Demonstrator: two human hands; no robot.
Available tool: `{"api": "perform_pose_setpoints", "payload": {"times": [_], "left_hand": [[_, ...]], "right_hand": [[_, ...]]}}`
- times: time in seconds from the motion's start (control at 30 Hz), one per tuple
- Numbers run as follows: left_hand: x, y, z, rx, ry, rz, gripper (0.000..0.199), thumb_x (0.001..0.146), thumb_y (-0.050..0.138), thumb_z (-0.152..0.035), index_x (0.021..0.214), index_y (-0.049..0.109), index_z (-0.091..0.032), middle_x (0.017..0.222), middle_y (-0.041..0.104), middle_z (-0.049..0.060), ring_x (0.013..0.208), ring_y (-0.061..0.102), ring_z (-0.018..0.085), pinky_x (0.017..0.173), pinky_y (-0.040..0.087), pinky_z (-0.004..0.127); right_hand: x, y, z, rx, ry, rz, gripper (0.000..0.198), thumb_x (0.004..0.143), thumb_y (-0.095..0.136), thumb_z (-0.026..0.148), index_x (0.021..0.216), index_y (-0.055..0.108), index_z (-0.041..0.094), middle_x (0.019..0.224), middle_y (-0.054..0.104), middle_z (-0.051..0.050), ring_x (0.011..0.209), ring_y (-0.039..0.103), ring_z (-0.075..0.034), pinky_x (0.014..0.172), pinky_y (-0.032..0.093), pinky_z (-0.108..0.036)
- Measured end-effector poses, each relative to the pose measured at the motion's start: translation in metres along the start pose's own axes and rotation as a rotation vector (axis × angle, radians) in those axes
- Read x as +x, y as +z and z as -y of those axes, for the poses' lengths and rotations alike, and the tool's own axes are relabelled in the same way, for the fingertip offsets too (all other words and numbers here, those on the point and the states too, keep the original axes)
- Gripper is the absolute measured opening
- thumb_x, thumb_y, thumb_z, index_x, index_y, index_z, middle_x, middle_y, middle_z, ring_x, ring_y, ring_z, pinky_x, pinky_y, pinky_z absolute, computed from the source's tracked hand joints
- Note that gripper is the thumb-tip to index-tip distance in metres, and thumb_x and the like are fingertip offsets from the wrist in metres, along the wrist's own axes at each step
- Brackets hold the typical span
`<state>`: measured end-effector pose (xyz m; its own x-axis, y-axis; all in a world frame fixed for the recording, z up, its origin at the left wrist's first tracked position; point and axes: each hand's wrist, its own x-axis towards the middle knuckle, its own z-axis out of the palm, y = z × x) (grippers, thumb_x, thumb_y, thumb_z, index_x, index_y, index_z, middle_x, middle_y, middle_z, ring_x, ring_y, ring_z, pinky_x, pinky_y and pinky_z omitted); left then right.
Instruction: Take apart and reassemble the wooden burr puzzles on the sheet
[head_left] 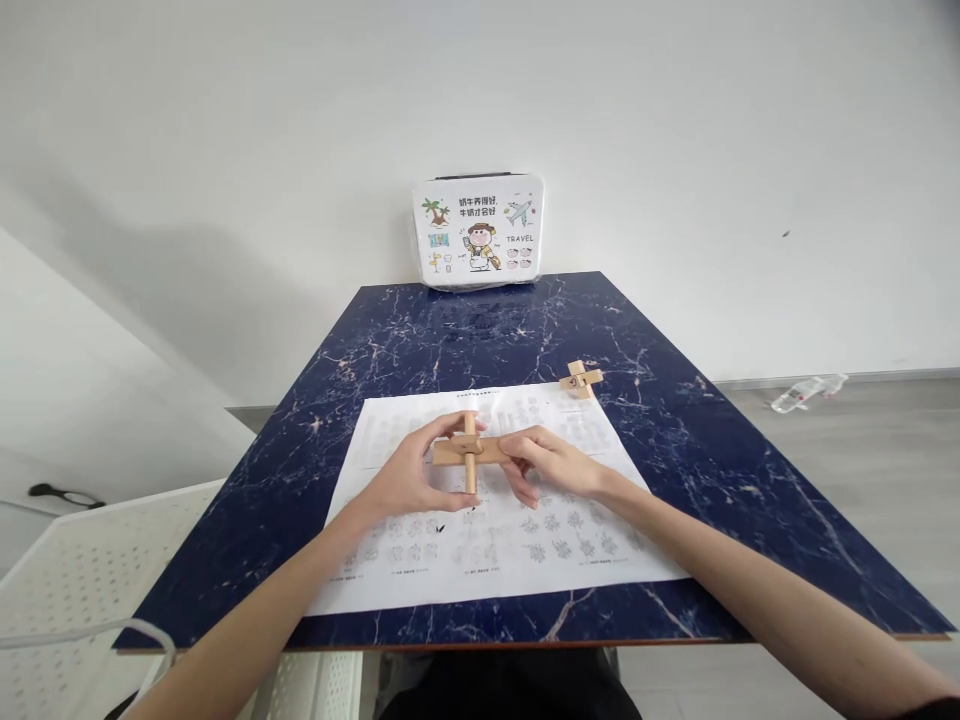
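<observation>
Between my hands, over the printed sheet (420, 585), is a wooden interlocking puzzle (491, 450) made of a flat bar crossed by a round rod. My left hand (409, 475) grips the rod, thumb at its near end and fingers at its far end. My right hand (551, 462) pinches the right end of the flat bar between thumb and index finger, its other fingers curled below. A second wooden interlocking puzzle (581, 379), cross-shaped, sits at the sheet's far right corner.
The blue marbled table (465, 345) carries the sheet. A white case with cartoon prints (480, 235) leans against the wall at the back. A white perforated surface (97, 560) with a cable stands at the left. A plastic bottle (808, 393) lies on the floor at right.
</observation>
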<state>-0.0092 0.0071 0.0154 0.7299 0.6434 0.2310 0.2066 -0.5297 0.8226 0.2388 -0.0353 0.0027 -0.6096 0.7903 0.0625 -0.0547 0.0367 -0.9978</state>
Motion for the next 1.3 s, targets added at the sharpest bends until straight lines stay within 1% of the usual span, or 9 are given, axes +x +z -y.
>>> {"api": "perform_pose_setpoints", "payload": {"times": [0.1, 0.2, 0.37, 0.5, 0.57, 0.73, 0.9, 1.07, 1.3], "left_hand": [[0.000, 0.002, 0.001, 0.014, 0.002, -0.031, 0.095, 0.069, 0.095, -0.040, 0.150, 0.047, -0.030, 0.144, 0.062, 0.012, 0.133, 0.061, 0.036, 0.115, 0.046, 0.057], [0.002, 0.003, 0.001, 0.037, 0.004, -0.039, 0.089, 0.068, 0.095, -0.041, 0.144, 0.050, -0.028, 0.136, 0.065, 0.011, 0.125, 0.065, 0.034, 0.110, 0.050, 0.055], [0.004, 0.002, 0.002, 0.142, -0.027, -0.072, 0.087, 0.065, 0.096, -0.044, 0.138, 0.054, -0.024, 0.132, 0.067, 0.012, 0.119, 0.066, 0.034, 0.104, 0.052, 0.054], [0.004, 0.004, 0.004, 0.199, -0.028, -0.075, 0.086, 0.063, 0.096, -0.045, 0.135, 0.056, -0.023, 0.131, 0.068, 0.011, 0.116, 0.066, 0.033, 0.102, 0.053, 0.052], [0.003, 0.005, 0.004, 0.220, -0.028, -0.087, 0.085, 0.063, 0.096, -0.047, 0.134, 0.056, -0.023, 0.128, 0.069, 0.011, 0.112, 0.067, 0.031, 0.100, 0.054, 0.051], [0.003, 0.007, 0.006, 0.238, -0.037, -0.109, 0.083, 0.065, 0.094, -0.049, 0.134, 0.055, -0.024, 0.126, 0.069, 0.010, 0.108, 0.069, 0.030, 0.098, 0.055, 0.051], [0.003, 0.007, 0.006, 0.235, -0.053, -0.104, 0.083, 0.065, 0.094, -0.050, 0.134, 0.056, -0.024, 0.126, 0.070, 0.009, 0.108, 0.069, 0.030, 0.097, 0.055, 0.050], [0.004, 0.007, 0.005, 0.246, -0.033, -0.116, 0.082, 0.064, 0.095, -0.050, 0.132, 0.057, -0.023, 0.124, 0.070, 0.008, 0.108, 0.069, 0.030, 0.096, 0.056, 0.049], [0.004, 0.008, 0.003, 0.264, -0.040, -0.127, 0.080, 0.064, 0.093, -0.049, 0.130, 0.056, -0.023, 0.123, 0.070, 0.009, 0.107, 0.069, 0.030, 0.097, 0.056, 0.049]], "right_hand": [[-0.001, -0.001, -0.006, 0.045, 0.036, -0.017, 0.054, 0.107, 0.040, 0.042, 0.059, 0.056, 0.021, 0.047, 0.057, 0.001, 0.043, 0.053, -0.012, 0.054, 0.048, -0.028], [-0.001, 0.002, -0.007, 0.032, 0.051, -0.041, 0.053, 0.107, 0.039, 0.043, 0.063, 0.057, 0.021, 0.049, 0.059, 0.001, 0.043, 0.052, -0.011, 0.051, 0.046, -0.027], [0.002, 0.007, -0.009, -0.073, 0.067, -0.173, 0.046, 0.108, 0.042, 0.052, 0.074, 0.053, 0.023, 0.053, 0.059, 0.004, 0.042, 0.052, -0.011, 0.046, 0.043, -0.025], [0.002, 0.010, -0.010, -0.211, 0.078, -0.243, 0.045, 0.108, 0.046, 0.053, 0.075, 0.049, 0.023, 0.053, 0.059, 0.005, 0.039, 0.048, -0.009, 0.044, 0.040, -0.024], [0.001, 0.010, -0.010, -0.234, 0.085, -0.263, 0.042, 0.108, 0.048, 0.053, 0.078, 0.051, 0.023, 0.054, 0.059, 0.005, 0.039, 0.048, -0.008, 0.044, 0.040, -0.024], [0.002, 0.012, -0.012, -0.171, 0.066, -0.337, 0.033, 0.104, 0.055, 0.056, 0.095, 0.056, 0.024, 0.056, 0.056, 0.008, 0.040, 0.048, -0.010, 0.041, 0.038, -0.023], [0.003, 0.013, -0.014, -0.127, 0.065, -0.360, 0.036, 0.100, 0.061, 0.059, 0.094, 0.054, 0.024, 0.057, 0.056, 0.008, 0.043, 0.049, -0.010, 0.042, 0.039, -0.024], [0.004, 0.016, -0.015, -0.003, 0.080, -0.390, 0.040, 0.097, 0.065, 0.063, 0.093, 0.055, 0.024, 0.061, 0.060, 0.006, 0.044, 0.053, -0.010, 0.043, 0.043, -0.025], [0.004, 0.020, -0.014, 0.057, 0.036, -0.449, 0.045, 0.092, 0.069, 0.067, 0.091, 0.056, 0.024, 0.058, 0.060, 0.007, 0.043, 0.052, -0.010, 0.045, 0.045, -0.027]]}}
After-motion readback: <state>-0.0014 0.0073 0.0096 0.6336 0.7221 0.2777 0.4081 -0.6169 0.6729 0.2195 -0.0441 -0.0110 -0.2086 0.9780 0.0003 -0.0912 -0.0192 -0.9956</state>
